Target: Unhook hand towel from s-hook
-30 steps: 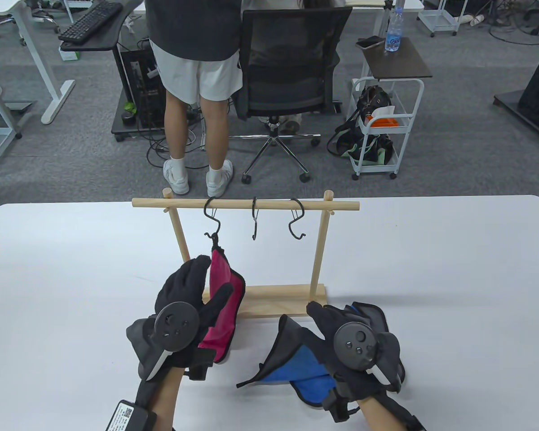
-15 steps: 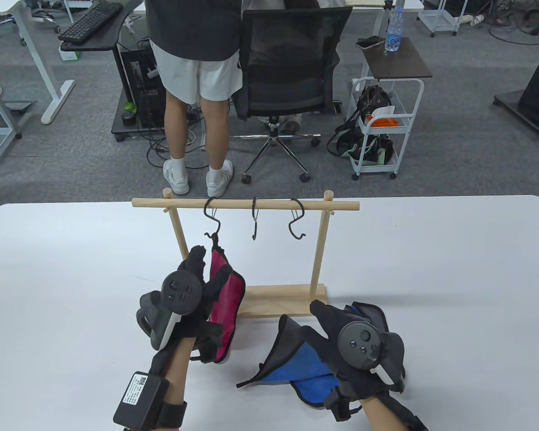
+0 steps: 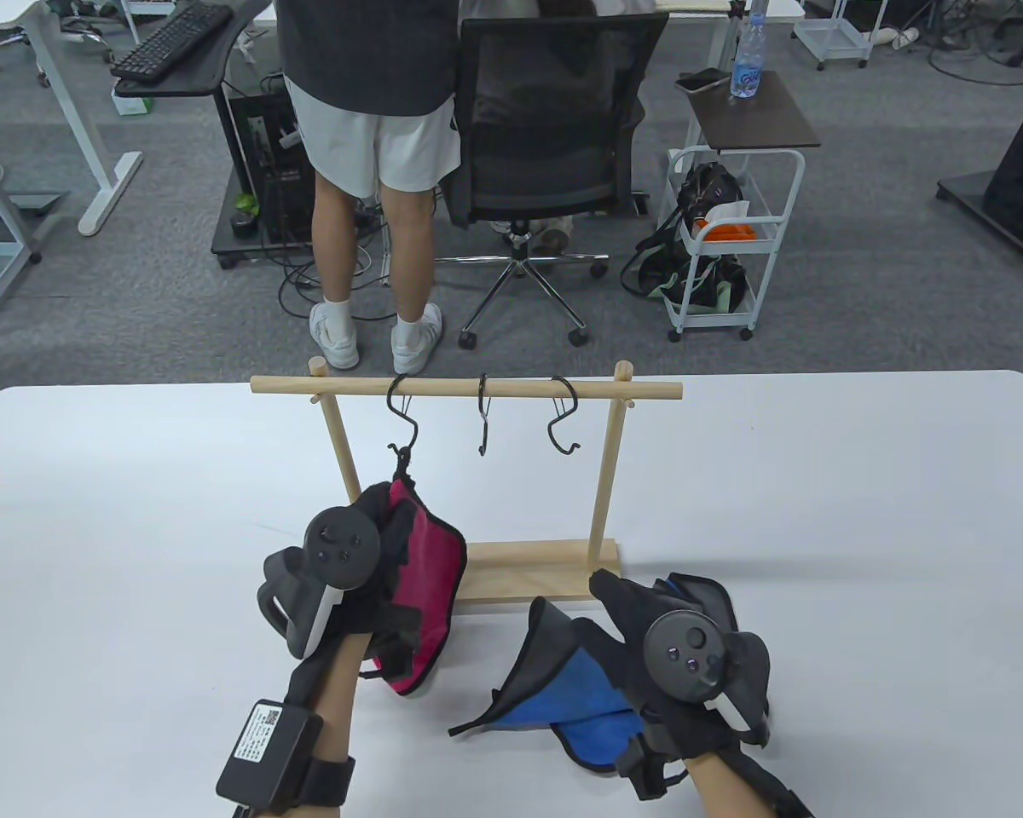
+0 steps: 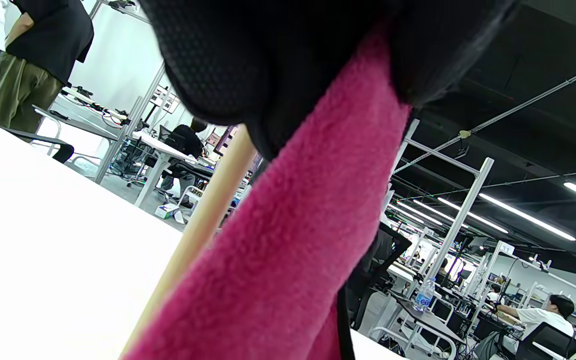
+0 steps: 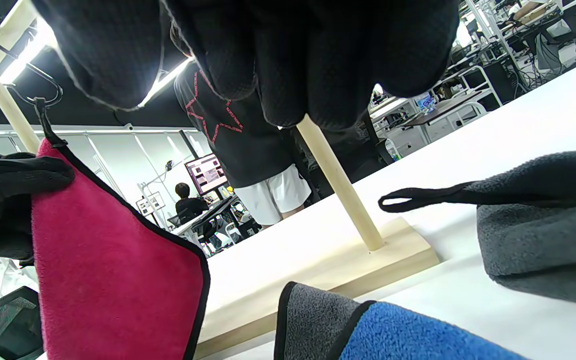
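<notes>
1. Behind our white table (image 3: pixel 136 477) we see a grey-carpeted office, with a person in white shorts (image 3: pixel 375 145) standing beside a black office chair (image 3: pixel 554 128) and a white trolley (image 3: pixel 733 247) further right.

2. At the left, our left hand (image 3: pixel 367 554) grips the upper part of the red hand towel (image 3: pixel 430 579); the left wrist view shows the red pile (image 4: pixel 293 240) running out from under the clenched glove fingers (image 4: pixel 228 60).

3. That towel hangs by its black loop from the leftmost s-hook (image 3: pixel 402 417), so the hook sits just above and beyond our grip while the cloth's lower corner drops below the hand, close to the table.

4. The wooden rack (image 3: pixel 469 388) carries the hook on its rail; two more s-hooks, a middle one (image 3: pixel 482 417) and a right one (image 3: pixel 564 422), hang bare.

5. In front of the rack's base lies a blue and grey towel (image 3: pixel 563 690), flat on the table.

6. At the right, our right hand (image 3: pixel 682 673) rests on that blue and grey towel. We cannot tell whether its fingers are clamping the cloth or merely lying on it.
</notes>
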